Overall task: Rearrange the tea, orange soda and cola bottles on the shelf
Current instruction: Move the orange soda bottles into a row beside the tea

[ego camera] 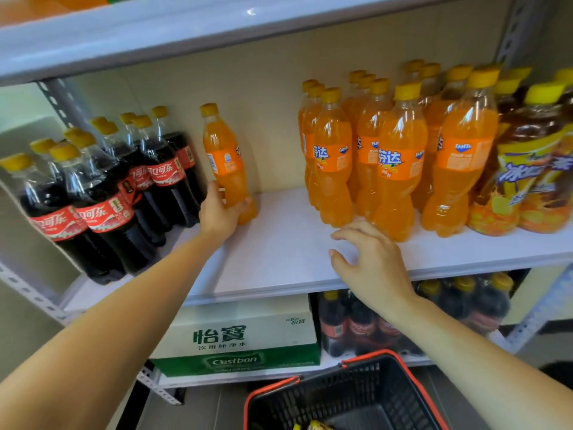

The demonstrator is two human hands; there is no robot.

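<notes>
Cola bottles (102, 193) are standing massed at the left end of the shelf (279, 252), yellow caps up, red labels facing front; just right of them a single orange soda bottle (224, 162) is being gripped low on its body by the left hand (218, 212), fingers and thumb being wrapped round its lower part; the bottle is being held slightly tilted, cap leaning left, base close to the shelf board; contact with the board cannot be told; a stretch of board is lying between this bottle and the orange soda group (393, 162), which is standing upright in rows toward the right end; the right hand (369, 259) is being held over the front edge of the shelf, fingers loosely spread and bent, holding nothing; its fingertips are lying near the base of the frontmost bottle of the group, touching or not cannot be told; tea bottles (533, 169) are standing at the far right end, just beside the group; on the board below, a water carton (245, 333) is sitting with lower cola bottles (366, 324) to its right; a red-rimmed basket (350, 398) is showing lowest, toward the right.
</notes>
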